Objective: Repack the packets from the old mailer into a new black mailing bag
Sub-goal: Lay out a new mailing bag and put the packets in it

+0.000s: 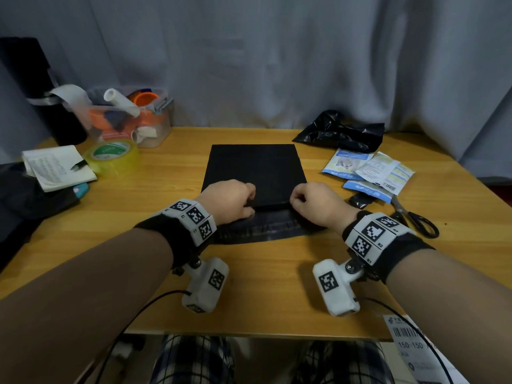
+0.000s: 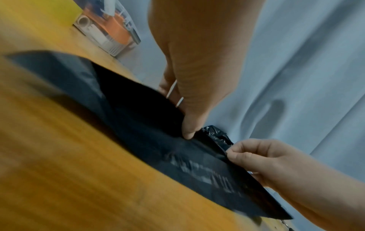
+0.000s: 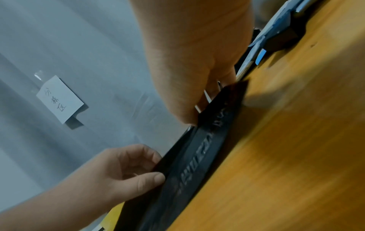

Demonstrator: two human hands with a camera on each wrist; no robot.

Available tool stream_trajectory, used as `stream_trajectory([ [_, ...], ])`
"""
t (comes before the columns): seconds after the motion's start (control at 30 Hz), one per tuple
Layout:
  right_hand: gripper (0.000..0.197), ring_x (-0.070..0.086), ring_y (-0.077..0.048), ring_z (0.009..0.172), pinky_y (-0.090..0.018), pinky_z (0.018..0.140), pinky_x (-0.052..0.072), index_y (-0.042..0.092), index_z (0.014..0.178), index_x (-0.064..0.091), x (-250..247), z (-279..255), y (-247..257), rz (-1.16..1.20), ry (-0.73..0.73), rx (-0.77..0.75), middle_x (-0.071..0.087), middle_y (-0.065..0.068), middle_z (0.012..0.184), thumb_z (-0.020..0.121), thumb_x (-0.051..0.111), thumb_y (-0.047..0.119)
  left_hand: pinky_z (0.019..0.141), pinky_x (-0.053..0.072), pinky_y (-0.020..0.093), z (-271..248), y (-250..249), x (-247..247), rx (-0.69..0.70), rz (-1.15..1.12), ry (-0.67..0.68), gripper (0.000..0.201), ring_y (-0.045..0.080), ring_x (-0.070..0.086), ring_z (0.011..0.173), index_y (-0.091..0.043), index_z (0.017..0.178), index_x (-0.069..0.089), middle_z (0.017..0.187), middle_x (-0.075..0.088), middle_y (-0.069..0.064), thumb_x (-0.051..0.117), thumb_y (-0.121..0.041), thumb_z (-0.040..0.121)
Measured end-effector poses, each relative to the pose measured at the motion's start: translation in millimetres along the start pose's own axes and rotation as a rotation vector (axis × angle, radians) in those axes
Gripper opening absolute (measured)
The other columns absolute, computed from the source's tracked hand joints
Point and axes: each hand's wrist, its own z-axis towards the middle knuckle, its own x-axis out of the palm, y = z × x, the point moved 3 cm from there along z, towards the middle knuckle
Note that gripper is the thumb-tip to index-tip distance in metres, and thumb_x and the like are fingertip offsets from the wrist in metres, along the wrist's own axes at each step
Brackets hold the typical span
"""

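Note:
The new black mailing bag [image 1: 255, 170] lies flat in the middle of the wooden table [image 1: 263, 286], its mouth toward me and its printed flap [image 1: 260, 228] spread on the wood. My left hand [image 1: 249, 202] pinches the mouth's upper edge on the left. At the right end of that edge my right hand [image 1: 296, 201] pinches it too. The left wrist view shows the left thumb [image 2: 188, 132] on the bag [image 2: 138, 118]; the right wrist view shows the right fingers [image 3: 189, 120] at the edge [image 3: 197, 159]. Several blue and white packets [image 1: 368, 170] lie loose to the right. The old crumpled black mailer [image 1: 340, 131] sits behind them.
Scissors [image 1: 415, 217] lie right of my right wrist. At the back left stand a clear box of supplies [image 1: 130, 117], a yellow tape roll [image 1: 113, 156] and a paper stack [image 1: 58, 167]. A printed shipping label [image 1: 415, 345] hangs at the near right corner.

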Motion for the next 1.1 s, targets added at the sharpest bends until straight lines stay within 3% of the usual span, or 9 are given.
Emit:
stream_trajectory([
  [0.13,0.016,0.059,-0.024,0.097,-0.034,0.077,0.049,0.015,0.101,0.059,-0.2,2.6,-1.2,0.023,-0.112,0.086,0.061,-0.006,0.102,0.093,0.05,0.025,0.067,0.05,0.034,2.0,-1.5,-9.3,0.001,0.028,-0.068,0.017,0.021,0.058,0.079,-0.016,0.106,0.054,0.093,0.062,0.002,0.044,-0.027,0.096],
  [0.23,0.047,0.05,-0.029,0.111,-0.039,0.09,0.046,0.018,0.122,0.043,-5.0,4.9,-3.9,0.102,-0.201,0.277,0.045,-0.008,0.123,0.085,0.063,0.038,0.057,0.041,0.035,6.2,-3.2,-22.7,-0.014,0.001,-0.205,0.018,0.024,0.053,0.068,-0.01,0.109,0.048,0.078,0.055,0.004,0.037,-0.021,0.1],
  [0.3,0.06,0.053,-0.031,0.109,-0.034,0.082,0.045,0.016,0.133,0.034,-11.4,10.5,-5.8,0.255,-0.178,0.387,0.047,-0.012,0.126,0.084,0.067,0.029,0.055,0.038,0.036,12.8,-2.6,-37.0,-0.033,0.017,-0.265,0.016,0.024,0.049,0.063,-0.007,0.109,0.045,0.072,0.051,0.003,0.036,-0.016,0.1],
  [0.47,0.061,0.051,-0.018,0.1,-0.021,0.091,0.04,0.013,0.132,0.041,-55.3,25.0,10.5,0.551,-0.722,0.069,0.052,-0.013,0.116,0.078,0.054,-0.011,0.071,0.043,0.046,15.5,8.7,-119.2,-0.055,-0.224,-0.749,0.021,0.043,0.06,0.083,-0.001,0.114,0.043,0.09,0.064,0.025,0.038,-0.013,0.097],
  [0.53,0.056,0.051,-0.019,0.101,-0.017,0.09,0.038,0.011,0.128,0.044,-65.6,30.3,18.0,0.466,-0.736,0.006,0.048,-0.012,0.117,0.077,0.052,-0.012,0.076,0.045,0.045,7.7,11.3,-141.6,0.015,-0.384,-0.94,0.022,0.04,0.061,0.086,-0.002,0.116,0.043,0.091,0.064,0.023,0.039,-0.011,0.096],
  [0.67,0.041,0.056,-0.039,0.106,-0.038,0.084,0.044,0.005,0.122,0.046,-52.8,42.8,11.5,0.126,-0.349,0.176,0.058,-0.022,0.113,0.082,0.046,-0.005,0.071,0.043,0.046,15.7,3.8,-121.2,0.081,0.018,-0.568,0.018,0.039,0.056,0.086,-0.006,0.109,0.041,0.082,0.05,0.017,0.039,-0.005,0.091],
  [0.83,0.061,0.047,-0.037,0.113,-0.042,0.094,0.042,0.01,0.131,0.037,-44.9,35.7,9.5,0.118,-0.467,0.15,0.039,-0.018,0.131,0.076,0.064,0.008,0.075,0.043,0.038,27.7,14.7,-93.0,0.107,0.124,-0.383,0.014,0.033,0.052,0.1,-0.013,0.091,0.06,0.109,0.054,0.011,0.049,-0.008,0.085],
  [0.97,0.029,0.051,-0.031,0.096,-0.04,0.085,0.042,0.011,0.103,0.056,-44.7,22.4,38.3,-0.103,-0.686,-0.314,0.053,-0.011,0.106,0.076,0.054,0.019,0.087,0.045,0.039,35.6,11.3,-81.1,0.09,0.057,-0.379,0.032,0.033,0.056,0.103,-0.003,0.116,0.058,0.129,0.047,0.012,0.043,0.001,0.087],
  [1.1,0.056,0.044,-0.025,0.128,-0.039,0.11,0.033,0.014,0.138,0.043,-12.3,27.5,46.6,-0.272,-0.054,-0.37,0.049,-0.008,0.138,0.091,0.048,0.045,0.096,0.044,0.035,44.0,10.9,-83.8,0.082,-0.092,-0.361,0.04,0.034,0.057,0.108,0.003,0.127,0.047,0.144,0.031,0.013,0.043,0.004,0.087],
])
